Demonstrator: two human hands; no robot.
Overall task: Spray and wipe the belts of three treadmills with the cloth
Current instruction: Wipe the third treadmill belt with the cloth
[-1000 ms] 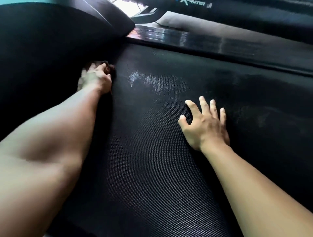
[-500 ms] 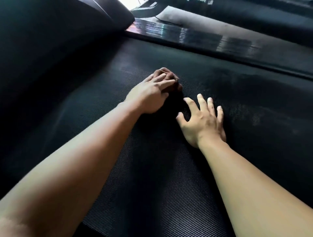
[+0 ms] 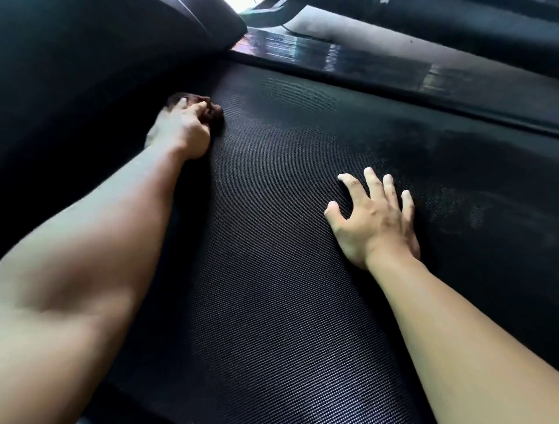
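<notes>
left hand (image 3: pixel 181 130): fingers curled round a dark brown cloth (image 3: pixel 213 110), gripping it in a bunch. the back of the hand faces up and the cloth shows past the knuckles. hand and cloth sit on the belt (image 3: pixel 272 272) at its far left edge, just beside the dark housing (image 3: pixel 90 60) that rises on that side. the left forearm runs in from the lower left, reaching forward and low over the belt edge.

right hand (image 3: pixel 378 224): flat, palm down on the belt, fingers straight and spread, thumb set out to the left. it holds nothing. it lies well apart from the left hand, to the right and nearer the camera. the right forearm runs in from the lower right corner.

belt: black, with a fine woven texture. a duller smeared patch (image 3: pixel 447 133) lies toward the far right edge, and a pale speckled patch (image 3: pixel 453 208) lies just right of the right fingertips.

side rail (image 3: pixel 332 57): glossy and dark, along the far edge of the belt, with light reflections on it. beyond it lies a grey surface (image 3: pixel 378 27).

markings: a small pale mark (image 3: pixel 382 1) at the top edge is cut off and cannot be read.
</notes>
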